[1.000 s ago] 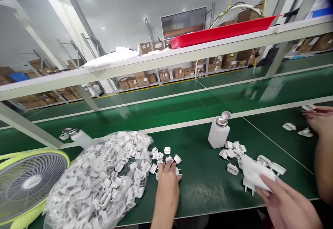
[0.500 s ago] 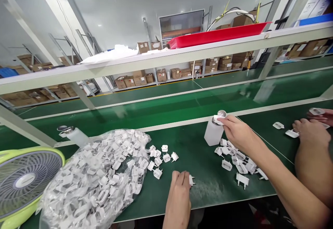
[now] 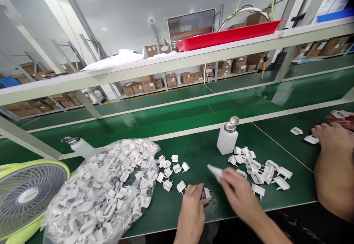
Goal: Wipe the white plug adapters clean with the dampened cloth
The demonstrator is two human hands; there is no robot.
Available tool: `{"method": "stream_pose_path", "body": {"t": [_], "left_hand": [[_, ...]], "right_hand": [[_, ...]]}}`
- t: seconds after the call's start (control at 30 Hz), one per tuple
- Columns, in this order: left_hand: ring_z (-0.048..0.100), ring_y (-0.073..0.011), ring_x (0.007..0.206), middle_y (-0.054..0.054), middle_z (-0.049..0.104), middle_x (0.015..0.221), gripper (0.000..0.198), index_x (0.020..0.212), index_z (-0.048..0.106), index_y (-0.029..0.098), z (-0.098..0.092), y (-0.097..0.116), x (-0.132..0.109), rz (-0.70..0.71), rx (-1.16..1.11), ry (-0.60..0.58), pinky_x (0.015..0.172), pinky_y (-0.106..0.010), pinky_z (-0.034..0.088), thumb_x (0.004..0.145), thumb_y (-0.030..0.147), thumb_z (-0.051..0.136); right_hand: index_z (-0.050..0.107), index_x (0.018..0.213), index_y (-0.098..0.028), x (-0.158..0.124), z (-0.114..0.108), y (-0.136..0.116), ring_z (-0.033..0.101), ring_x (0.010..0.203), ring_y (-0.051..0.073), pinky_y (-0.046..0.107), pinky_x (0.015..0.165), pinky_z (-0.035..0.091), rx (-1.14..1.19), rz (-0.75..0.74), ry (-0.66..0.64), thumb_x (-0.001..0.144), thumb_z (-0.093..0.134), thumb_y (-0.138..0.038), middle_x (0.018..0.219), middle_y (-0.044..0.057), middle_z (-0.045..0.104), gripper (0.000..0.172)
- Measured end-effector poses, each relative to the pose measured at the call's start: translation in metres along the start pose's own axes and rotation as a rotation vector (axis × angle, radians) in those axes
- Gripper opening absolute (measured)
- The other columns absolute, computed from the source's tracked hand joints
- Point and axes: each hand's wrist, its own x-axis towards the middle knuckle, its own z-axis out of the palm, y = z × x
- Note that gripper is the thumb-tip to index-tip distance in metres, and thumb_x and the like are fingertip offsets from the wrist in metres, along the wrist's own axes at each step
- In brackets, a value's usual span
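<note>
Near the front edge of the green bench, my left hand point(image 3: 190, 209) grips a white plug housing point(image 3: 206, 193), with its pins pointing right. My right hand point(image 3: 239, 192) pinches a folded white wiping cloth point(image 3: 215, 171), slightly above and to the right of that housing. Behind the right hand stands a white dispenser bottle point(image 3: 227, 140) with its metal lid tipped up. Loose plug housings point(image 3: 257, 177) lie in a heap to the right of the bottle. A smaller group of housings point(image 3: 167, 172) is scattered left of my hands, and a single one point(image 3: 181, 186) lies beside the left fingers.
A clear plastic bag point(image 3: 110, 185) full of housings covers the left bench. Beside it are a green fan point(image 3: 27, 196) and a second bottle point(image 3: 82, 147). At right, another person's hands point(image 3: 332, 137) hold a housing. A red tray point(image 3: 229, 37) rests on the shelf above.
My right hand has come down and left from the bottle's top with the cloth, close to my left hand. The left hand's housing shows more now. The other person's hands moved slightly.
</note>
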Motion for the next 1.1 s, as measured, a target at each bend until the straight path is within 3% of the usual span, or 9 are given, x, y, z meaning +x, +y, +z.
{"method": "stream_pose_path", "body": {"t": [0.07, 0.17, 0.33, 0.47, 0.6, 0.77, 0.87, 0.97, 1.1], "left_hand": [[0.07, -0.0209, 0.107, -0.014, 0.072, 0.119, 0.055, 0.122, 0.071, 0.013, 0.007, 0.004, -0.002, -0.059, -0.138, 0.023, 0.088, -0.029, 0.063, 0.083, -0.009, 0.039], [0.072, -0.0197, 0.101, -0.013, 0.07, 0.114, 0.055, 0.116, 0.073, 0.014, 0.013, 0.007, -0.002, -0.112, -0.289, 0.035, 0.081, -0.028, 0.065, 0.085, -0.008, 0.033], [0.075, -0.0168, 0.085, -0.013, 0.069, 0.103, 0.054, 0.116, 0.075, 0.01, 0.015, 0.003, -0.001, -0.122, -0.315, 0.052, 0.078, -0.027, 0.066, 0.088, -0.005, 0.031], [0.075, -0.0171, 0.081, -0.012, 0.067, 0.095, 0.051, 0.118, 0.075, 0.008, 0.017, 0.0, -0.001, -0.121, -0.291, 0.067, 0.076, -0.028, 0.066, 0.092, -0.001, 0.032], [0.074, -0.0176, 0.081, -0.011, 0.065, 0.092, 0.051, 0.122, 0.073, 0.006, 0.019, 0.0, 0.001, -0.12, -0.256, 0.091, 0.078, -0.028, 0.066, 0.092, 0.0, 0.032], [0.074, -0.0182, 0.083, -0.012, 0.065, 0.093, 0.053, 0.118, 0.075, 0.006, 0.023, -0.001, 0.001, -0.141, -0.25, 0.11, 0.079, -0.029, 0.066, 0.089, -0.002, 0.031], [0.075, -0.0181, 0.083, -0.013, 0.066, 0.096, 0.055, 0.122, 0.073, 0.005, 0.026, -0.003, 0.0, -0.145, -0.24, 0.126, 0.08, -0.029, 0.066, 0.089, -0.003, 0.029], [0.075, -0.0183, 0.084, -0.012, 0.067, 0.095, 0.053, 0.121, 0.074, 0.008, 0.027, -0.003, -0.001, -0.141, -0.242, 0.138, 0.08, -0.029, 0.066, 0.09, -0.001, 0.032], [0.075, -0.0189, 0.084, -0.011, 0.07, 0.096, 0.051, 0.117, 0.076, 0.014, 0.029, -0.003, -0.002, -0.143, -0.253, 0.169, 0.081, -0.031, 0.067, 0.089, -0.001, 0.036]], "right_hand": [[0.06, 0.094, -0.021, -0.024, 0.024, -0.011, 0.066, 0.074, 0.012, 0.018, 0.068, 0.056, 0.032, -0.054, -0.084, 0.101, 0.04, -0.009, 0.087, 0.003, 0.062, 0.025], [0.064, 0.109, -0.017, -0.053, 0.047, -0.016, 0.07, 0.08, 0.018, 0.026, 0.073, 0.06, 0.014, -0.134, -0.102, 0.097, 0.035, -0.003, 0.093, 0.009, 0.066, 0.034], [0.058, 0.134, -0.008, -0.076, 0.047, -0.004, 0.068, 0.077, 0.023, 0.034, 0.071, 0.062, -0.011, -0.284, -0.107, 0.09, 0.039, 0.001, 0.089, 0.012, 0.068, 0.049], [0.065, 0.121, -0.013, -0.071, 0.043, 0.0, 0.067, 0.078, 0.023, 0.034, 0.073, 0.062, 0.015, -0.333, -0.141, 0.09, 0.041, 0.0, 0.089, 0.011, 0.068, 0.042], [0.064, 0.11, -0.016, -0.058, 0.047, -0.003, 0.064, 0.074, 0.02, 0.031, 0.069, 0.061, 0.037, -0.223, -0.169, 0.094, 0.035, -0.001, 0.09, 0.009, 0.064, 0.036], [0.054, 0.138, -0.017, -0.063, 0.053, -0.004, 0.066, 0.08, 0.022, 0.033, 0.071, 0.061, 0.051, -0.167, -0.157, 0.097, 0.035, -0.004, 0.095, 0.01, 0.065, 0.047], [0.052, 0.143, -0.017, -0.073, 0.055, -0.001, 0.064, 0.076, 0.023, 0.035, 0.068, 0.06, 0.09, -0.189, -0.157, 0.096, 0.036, -0.005, 0.091, 0.01, 0.067, 0.051], [0.06, 0.134, -0.018, -0.071, 0.056, 0.0, 0.064, 0.079, 0.023, 0.037, 0.071, 0.058, 0.149, -0.117, -0.183, 0.098, 0.034, -0.007, 0.094, 0.01, 0.067, 0.045], [0.066, 0.115, -0.019, -0.046, 0.054, -0.003, 0.064, 0.092, 0.024, 0.039, 0.081, 0.054, 0.272, 0.072, -0.254, 0.101, 0.032, -0.013, 0.103, 0.011, 0.064, 0.038]]}}
